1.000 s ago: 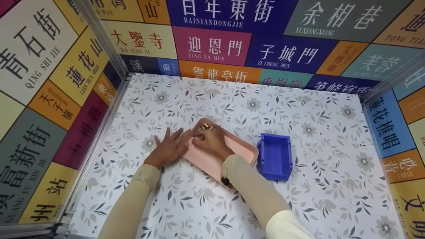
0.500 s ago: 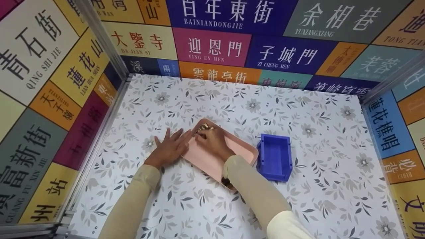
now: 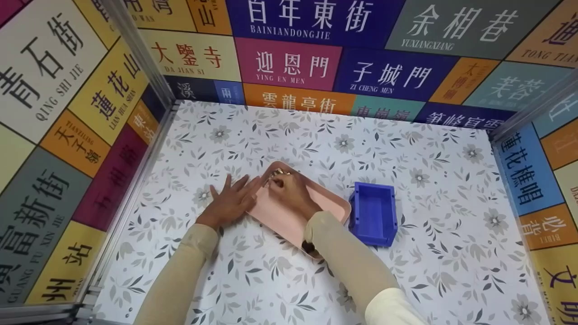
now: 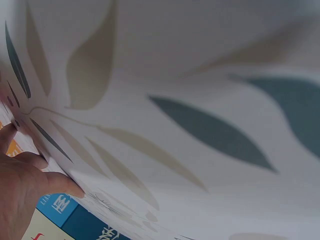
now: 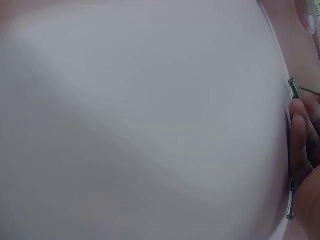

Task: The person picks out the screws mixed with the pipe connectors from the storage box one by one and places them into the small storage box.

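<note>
My left hand (image 3: 231,203) lies flat on the tabletop with its fingers spread, fingertips right at the left rim of a pink tray (image 3: 327,203). Over the tray's far end, my right hand (image 3: 291,192) has its thumb and fingers curled at a small pile of brass-coloured metal pieces (image 3: 281,171). The right wrist view shows a small screw-like metal piece (image 5: 294,89) right by the fingertips and another thin, round-headed one (image 5: 290,207) lower down. I cannot tell whether the fingers pinch one. Dark pieces (image 3: 309,247) lie in the tray's near corner, partly hidden by the right sleeve.
A blue open bin (image 3: 375,214) stands just right of the tray on a white tabletop (image 3: 433,271) with a leaf and flower print. Panels covered in coloured street signs (image 3: 289,63) enclose the table at the back and both sides.
The right thumb and fingers shift slightly among the brass-coloured pieces, drawing a little right and closer together. The left hand, tray and blue bin stay in place.
</note>
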